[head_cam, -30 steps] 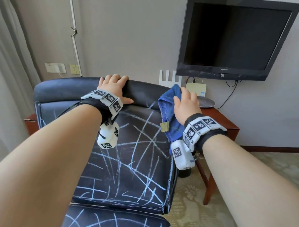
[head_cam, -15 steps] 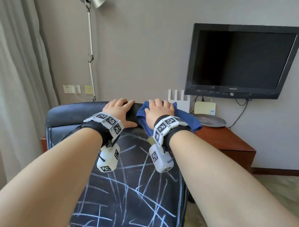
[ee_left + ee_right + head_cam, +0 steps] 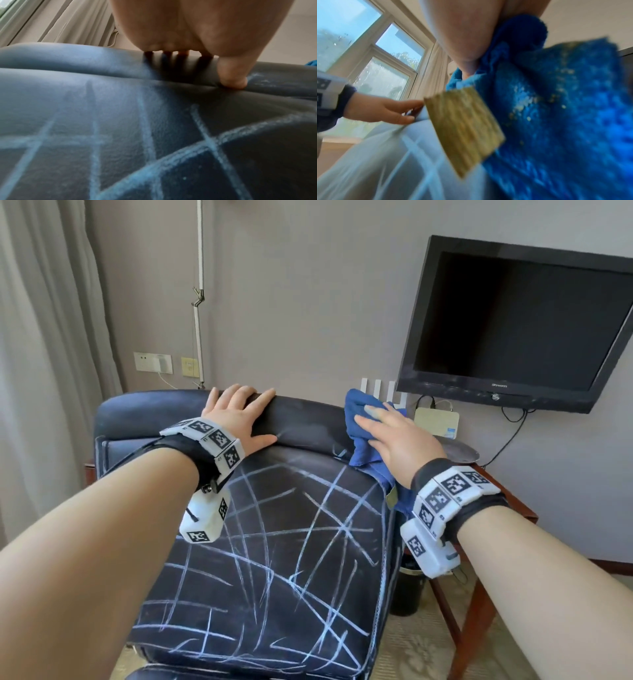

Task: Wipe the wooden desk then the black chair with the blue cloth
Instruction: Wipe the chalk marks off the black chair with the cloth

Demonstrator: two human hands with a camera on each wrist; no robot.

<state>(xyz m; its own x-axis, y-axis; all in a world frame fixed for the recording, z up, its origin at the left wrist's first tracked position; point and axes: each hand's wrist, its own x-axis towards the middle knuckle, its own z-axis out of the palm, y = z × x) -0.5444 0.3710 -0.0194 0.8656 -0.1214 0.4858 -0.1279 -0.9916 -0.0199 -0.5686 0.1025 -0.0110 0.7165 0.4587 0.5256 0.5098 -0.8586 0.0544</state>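
The black chair (image 3: 274,542) fills the middle of the head view, its backrest crossed with white chalk lines. My left hand (image 3: 239,412) grips the top roll of the backrest, fingers over the top and thumb (image 3: 231,75) on the front. My right hand (image 3: 394,436) holds the bunched blue cloth (image 3: 359,412) against the backrest's top right corner. In the right wrist view the cloth (image 3: 556,108) hangs below the palm with its tan label (image 3: 464,128). The wooden desk (image 3: 478,628) stands behind the chair on the right, mostly hidden by my right arm.
A black TV (image 3: 513,326) hangs on the wall above the desk. A grey plate (image 3: 459,451) and a pale box (image 3: 436,422) sit on the desk. A black bin (image 3: 407,590) stands under it. A lamp pole (image 3: 198,302) and curtains (image 3: 44,337) are at the left.
My right hand slid the cloth left along the top of the backrest, close to my left hand, then back right to the corner. The left hand kept its grip.
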